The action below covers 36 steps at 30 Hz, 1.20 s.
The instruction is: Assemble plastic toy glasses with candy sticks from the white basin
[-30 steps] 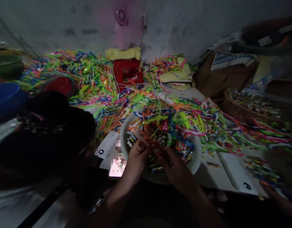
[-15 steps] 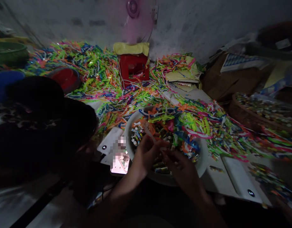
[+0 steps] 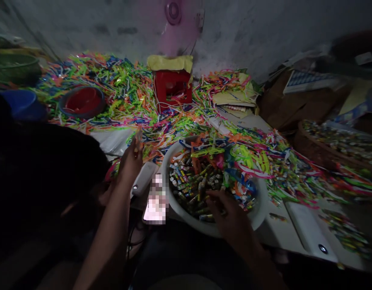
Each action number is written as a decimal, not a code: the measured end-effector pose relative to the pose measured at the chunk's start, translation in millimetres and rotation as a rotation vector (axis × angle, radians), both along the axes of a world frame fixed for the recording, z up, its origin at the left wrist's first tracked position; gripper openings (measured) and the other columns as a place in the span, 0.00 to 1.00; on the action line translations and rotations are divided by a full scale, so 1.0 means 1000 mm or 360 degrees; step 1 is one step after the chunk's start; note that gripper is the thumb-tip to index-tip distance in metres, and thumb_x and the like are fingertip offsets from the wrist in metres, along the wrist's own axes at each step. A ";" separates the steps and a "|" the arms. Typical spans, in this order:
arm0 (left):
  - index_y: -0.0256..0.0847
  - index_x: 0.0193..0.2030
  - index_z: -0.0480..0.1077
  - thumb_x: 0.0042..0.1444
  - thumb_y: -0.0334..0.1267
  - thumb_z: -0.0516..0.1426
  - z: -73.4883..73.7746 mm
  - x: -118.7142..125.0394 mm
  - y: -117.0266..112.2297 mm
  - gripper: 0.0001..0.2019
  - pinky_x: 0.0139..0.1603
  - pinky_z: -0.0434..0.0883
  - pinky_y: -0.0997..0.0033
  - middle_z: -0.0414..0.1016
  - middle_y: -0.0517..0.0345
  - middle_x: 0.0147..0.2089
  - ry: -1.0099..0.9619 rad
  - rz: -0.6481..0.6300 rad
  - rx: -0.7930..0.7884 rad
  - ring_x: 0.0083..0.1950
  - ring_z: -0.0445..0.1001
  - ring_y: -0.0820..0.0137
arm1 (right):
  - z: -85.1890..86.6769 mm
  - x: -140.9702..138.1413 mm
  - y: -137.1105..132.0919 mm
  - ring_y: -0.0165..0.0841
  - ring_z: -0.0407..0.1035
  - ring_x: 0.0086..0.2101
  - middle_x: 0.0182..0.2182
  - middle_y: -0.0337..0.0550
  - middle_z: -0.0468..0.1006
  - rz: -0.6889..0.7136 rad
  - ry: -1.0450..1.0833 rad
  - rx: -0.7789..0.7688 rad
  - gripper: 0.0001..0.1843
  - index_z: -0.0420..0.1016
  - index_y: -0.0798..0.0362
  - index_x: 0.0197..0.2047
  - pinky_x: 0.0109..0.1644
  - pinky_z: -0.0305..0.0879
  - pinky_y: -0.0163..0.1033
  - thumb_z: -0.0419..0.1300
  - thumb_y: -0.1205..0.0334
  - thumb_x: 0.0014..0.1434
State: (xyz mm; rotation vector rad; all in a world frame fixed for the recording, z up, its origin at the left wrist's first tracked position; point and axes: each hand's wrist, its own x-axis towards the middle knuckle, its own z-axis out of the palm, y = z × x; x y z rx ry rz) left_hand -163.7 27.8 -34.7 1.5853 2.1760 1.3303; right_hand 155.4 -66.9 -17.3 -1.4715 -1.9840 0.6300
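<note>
My left hand point(image 3: 131, 160) is raised left of the white basin point(image 3: 258, 213), its fingers closed around a pale orange plastic strip point(image 3: 139, 138) that sticks up from them; its exact kind is too blurred to tell. My right hand point(image 3: 229, 215) hovers low over the basin's right front part, fingers loosely bent and apart, with nothing visible in them. Inside the basin lie many small printed tubes point(image 3: 201, 183) with coloured caps. Neon plastic pieces point(image 3: 208, 151) in green, orange, blue and pink heap along its back and right side.
Coloured plastic strips point(image 3: 122, 80) cover the table. Behind stand a red stool point(image 3: 160, 90) and a pink fan point(image 3: 173, 14). A lit phone point(image 3: 154, 205) and white power banks point(image 3: 146, 177) lie by the basin. A person point(image 3: 46, 169) sits close at left; a basket point(image 3: 303, 141) stands right.
My hands were together over the basin around a pale strip. They have parted: the left has moved left out of the basin, while the right stays over it. The person at left has leaned away.
</note>
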 end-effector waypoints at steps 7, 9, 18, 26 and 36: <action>0.37 0.60 0.62 0.60 0.36 0.50 -0.004 0.031 -0.011 0.21 0.63 0.58 0.47 0.57 0.40 0.66 0.0351 -0.0304 -0.0023 0.67 0.54 0.53 | 0.001 -0.006 0.005 0.40 0.71 0.44 0.41 0.46 0.76 0.0176 -0.0458 -0.0037 0.12 0.76 0.50 0.45 0.48 0.66 0.47 0.55 0.58 0.61; 0.38 0.56 0.66 0.60 0.38 0.50 0.001 0.044 -0.015 0.18 0.64 0.58 0.49 0.59 0.42 0.64 0.0333 -0.0437 0.0048 0.67 0.56 0.55 | 0.005 -0.008 0.004 0.41 0.69 0.47 0.46 0.47 0.75 0.0287 -0.0510 -0.0040 0.14 0.74 0.47 0.49 0.50 0.66 0.48 0.55 0.59 0.62; 0.40 0.52 0.69 0.59 0.35 0.52 0.028 0.097 0.006 0.15 0.57 0.64 0.56 0.70 0.46 0.55 0.0574 -0.0920 0.0142 0.56 0.67 0.60 | 0.005 -0.011 0.009 0.44 0.66 0.52 0.53 0.52 0.70 0.0432 -0.0612 -0.0089 0.23 0.66 0.48 0.59 0.53 0.64 0.49 0.55 0.62 0.60; 0.44 0.48 0.74 0.53 0.35 0.58 0.026 0.131 0.051 0.14 0.54 0.65 0.59 0.72 0.48 0.51 0.0754 -0.1177 0.0108 0.53 0.68 0.58 | 0.004 -0.011 0.004 0.44 0.69 0.48 0.47 0.51 0.74 0.0273 -0.0543 -0.0127 0.16 0.71 0.51 0.51 0.51 0.64 0.48 0.54 0.57 0.61; 0.41 0.42 0.75 0.59 0.40 0.52 0.062 0.107 -0.031 0.12 0.46 0.67 0.67 0.78 0.53 0.41 -0.0021 -0.0857 0.0066 0.44 0.73 0.62 | -0.004 0.002 -0.006 0.33 0.72 0.36 0.35 0.42 0.75 -0.0118 0.0488 0.0115 0.11 0.64 0.49 0.49 0.38 0.67 0.36 0.49 0.59 0.64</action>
